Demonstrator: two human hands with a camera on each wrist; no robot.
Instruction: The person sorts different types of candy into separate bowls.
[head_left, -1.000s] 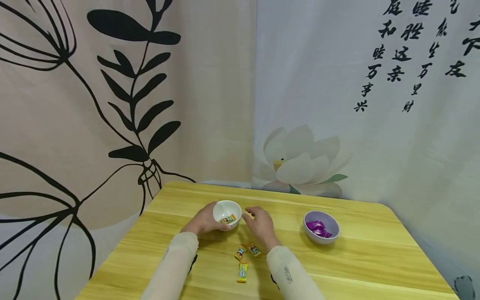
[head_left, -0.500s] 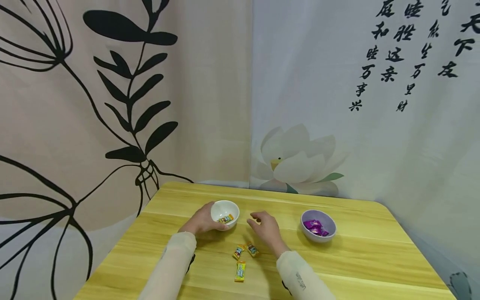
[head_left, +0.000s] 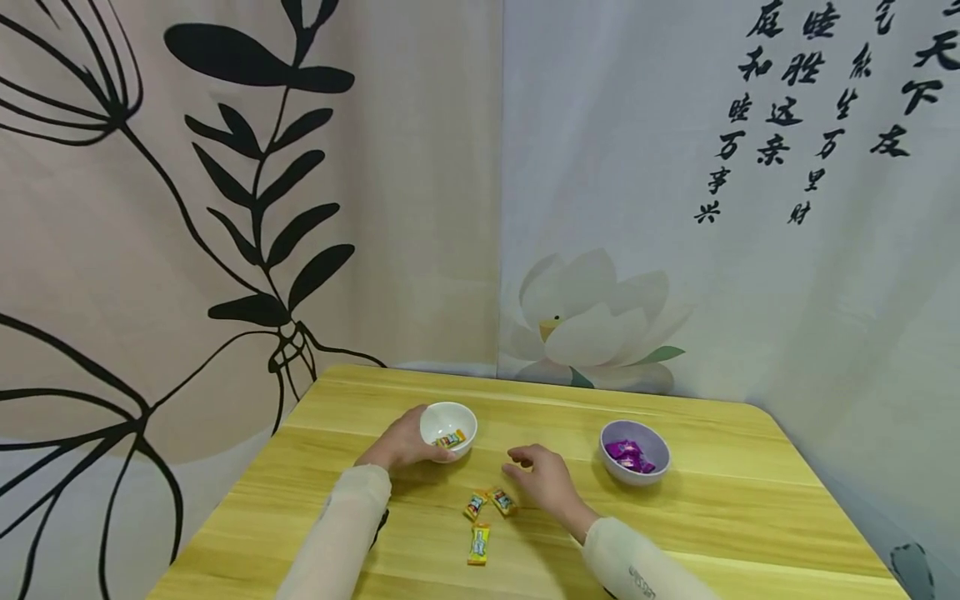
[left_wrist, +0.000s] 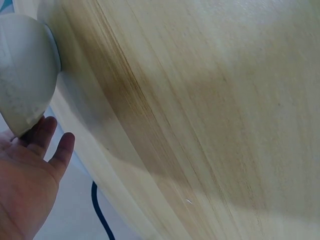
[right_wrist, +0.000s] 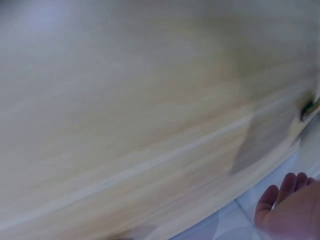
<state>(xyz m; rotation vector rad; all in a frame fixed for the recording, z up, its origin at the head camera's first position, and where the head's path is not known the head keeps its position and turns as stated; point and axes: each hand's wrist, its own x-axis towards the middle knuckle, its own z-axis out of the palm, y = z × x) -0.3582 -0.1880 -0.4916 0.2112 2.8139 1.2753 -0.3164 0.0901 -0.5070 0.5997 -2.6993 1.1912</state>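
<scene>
My left hand grips the left side of a white bowl with yellow-wrapped candy in it. In the left wrist view the left hand holds the rim of the tilted bowl. Three yellow-orange candies lie on the table: one beside another, and one nearer the front. Above and right of them hovers my right hand, fingers loosely bent and holding nothing; the right wrist view shows the same hand at the lower right.
A lilac bowl of purple-wrapped candies stands to the right on the wooden table. Behind the table hangs a printed cloth with plants, a lotus and writing. A dark cord hangs past the table edge in the left wrist view.
My right hand has moved away from the white bowl, to the right and slightly toward the front. The left hand keeps its grip on the bowl. The head view has shifted slightly.
</scene>
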